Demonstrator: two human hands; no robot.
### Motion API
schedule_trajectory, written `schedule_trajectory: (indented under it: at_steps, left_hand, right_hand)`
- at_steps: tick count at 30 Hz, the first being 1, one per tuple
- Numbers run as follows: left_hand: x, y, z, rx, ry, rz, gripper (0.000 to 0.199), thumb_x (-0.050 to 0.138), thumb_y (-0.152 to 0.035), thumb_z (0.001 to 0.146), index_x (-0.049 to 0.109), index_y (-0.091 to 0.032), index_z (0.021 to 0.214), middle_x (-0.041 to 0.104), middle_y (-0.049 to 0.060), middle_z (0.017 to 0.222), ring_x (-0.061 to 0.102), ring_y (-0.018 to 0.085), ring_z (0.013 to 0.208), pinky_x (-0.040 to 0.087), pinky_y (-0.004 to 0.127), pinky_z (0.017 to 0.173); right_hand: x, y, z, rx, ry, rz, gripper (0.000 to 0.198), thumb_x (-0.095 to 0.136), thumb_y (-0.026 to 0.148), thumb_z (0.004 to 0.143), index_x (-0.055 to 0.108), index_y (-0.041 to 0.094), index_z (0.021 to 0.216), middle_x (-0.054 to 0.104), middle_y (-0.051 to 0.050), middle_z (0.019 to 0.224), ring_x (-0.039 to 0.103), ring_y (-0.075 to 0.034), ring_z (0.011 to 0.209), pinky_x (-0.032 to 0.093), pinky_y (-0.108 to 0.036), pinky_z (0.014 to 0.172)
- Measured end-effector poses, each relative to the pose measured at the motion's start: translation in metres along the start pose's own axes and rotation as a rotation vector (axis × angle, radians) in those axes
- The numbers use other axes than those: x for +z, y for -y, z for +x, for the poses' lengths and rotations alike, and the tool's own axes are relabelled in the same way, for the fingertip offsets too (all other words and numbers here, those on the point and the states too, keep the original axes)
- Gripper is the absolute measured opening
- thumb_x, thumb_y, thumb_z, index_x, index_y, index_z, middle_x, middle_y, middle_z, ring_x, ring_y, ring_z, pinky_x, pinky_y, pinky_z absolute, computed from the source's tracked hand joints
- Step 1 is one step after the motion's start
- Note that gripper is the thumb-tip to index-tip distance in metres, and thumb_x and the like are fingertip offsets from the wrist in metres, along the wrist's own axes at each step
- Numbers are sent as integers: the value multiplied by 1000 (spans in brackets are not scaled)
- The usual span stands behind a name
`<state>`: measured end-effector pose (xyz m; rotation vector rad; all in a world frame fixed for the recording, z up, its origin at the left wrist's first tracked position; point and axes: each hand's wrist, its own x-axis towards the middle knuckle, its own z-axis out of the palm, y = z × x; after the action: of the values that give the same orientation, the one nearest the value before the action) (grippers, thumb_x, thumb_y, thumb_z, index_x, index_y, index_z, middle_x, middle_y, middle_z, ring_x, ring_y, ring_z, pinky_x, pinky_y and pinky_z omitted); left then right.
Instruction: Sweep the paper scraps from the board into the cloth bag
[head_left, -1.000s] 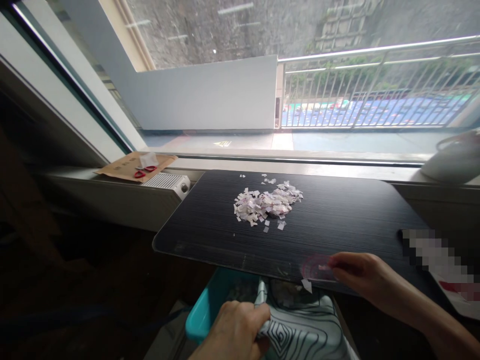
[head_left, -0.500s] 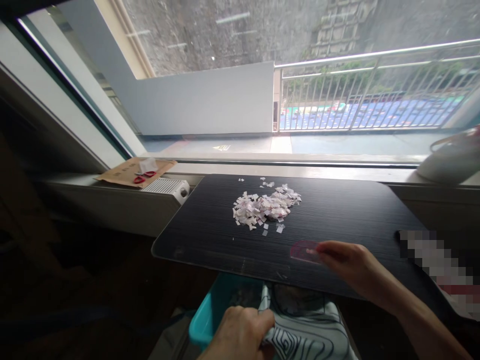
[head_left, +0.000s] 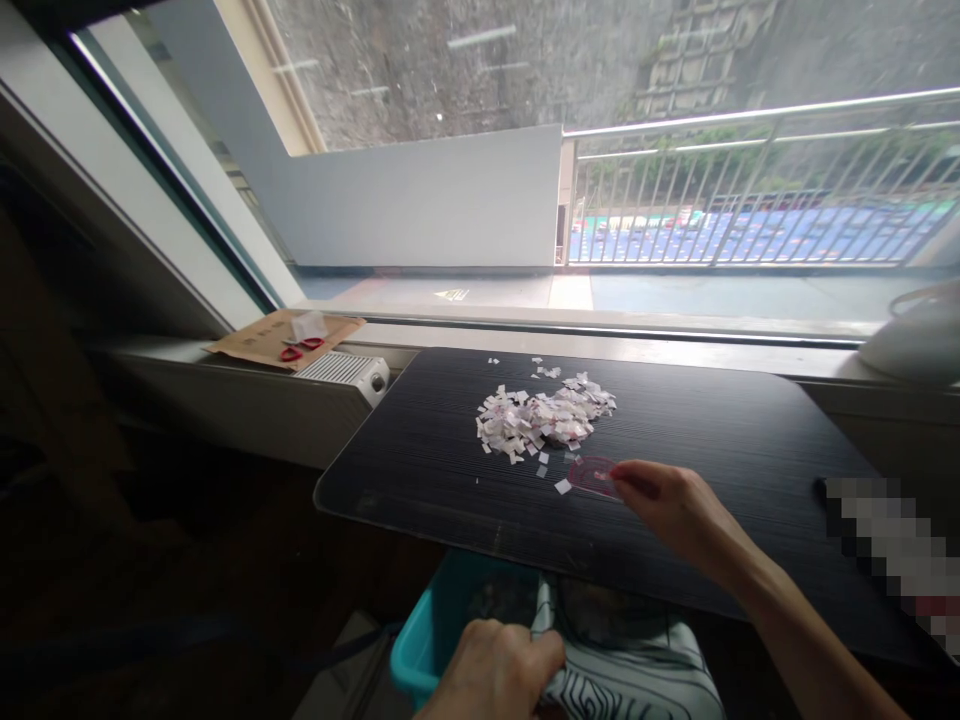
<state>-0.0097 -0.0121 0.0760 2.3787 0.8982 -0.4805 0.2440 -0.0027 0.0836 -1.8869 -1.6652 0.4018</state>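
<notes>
Between the thumb and fingers of my right hand (head_left: 667, 490) is a pink see-through protractor (head_left: 591, 475), low over the tabletop. Its left end is beside a loose white paper square (head_left: 562, 487), just in front of a heap of small cut paper pieces (head_left: 544, 415). Below the table's near edge, my left hand (head_left: 499, 660) is closed on the rim of a pale cloth bag with dark wavy lines (head_left: 630, 670). The bag's mouth is held open under the edge. Next to it, on the left, stands a teal plastic bin (head_left: 416, 640) with dark, unclear contents.
The black table (head_left: 720, 430) stands against the window sill. Red-handled scissors (head_left: 301, 349) lie on a brown paper envelope (head_left: 259, 338) at the left, by a white radiator (head_left: 349, 372). A white rounded container (head_left: 915, 335) sits on the sill. A blurred-out object (head_left: 885, 550) lies at the right.
My right hand has moved the protractor forward and left, closer to the heap. One white square now lies nearer the table's front edge. My left hand keeps its hold on the bag.
</notes>
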Motion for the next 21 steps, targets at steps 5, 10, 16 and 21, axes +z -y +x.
schedule_trajectory:
  at_steps: [5, 10, 16, 21]
  left_hand:
    - [-3, -4, 2, 12, 14, 22, 24, 67, -32, 78, 67, -21, 99, 73, 11, 92, 69, 35, 83, 50, 37, 72]
    - [-5, -6, 0, -2, 22, -1, 25, 69, -32, 77, 67, -22, 100, 73, 10, 94, 68, 33, 85, 50, 36, 73]
    - [-3, 3, -11, -71, -12, -61, 16, 65, -24, 76, 66, -23, 91, 72, 6, 91, 67, 30, 86, 48, 35, 76]
    - [-3, 10, -14, -104, -74, -106, 12, 64, -22, 74, 64, -23, 86, 71, 3, 88, 66, 28, 85, 46, 31, 74]
  right_hand:
    - [8, 2, 1, 0, 7, 23, 31, 51, 36, 84, 77, 20, 88, 73, -2, 67, 61, -15, 58, 43, -22, 56]
    - [5, 9, -7, -13, 131, 28, 28, 50, 31, 83, 76, 20, 82, 70, -1, 64, 59, -14, 56, 41, -22, 54]
    - [-12, -2, -39, 37, 249, 2, 25, 51, 28, 83, 74, 21, 79, 67, 1, 61, 55, -12, 53, 38, -21, 51]
    - [-17, -13, -55, 42, 296, 68, 24, 53, 30, 83, 73, 21, 73, 68, 1, 62, 57, -13, 54, 39, -20, 48]
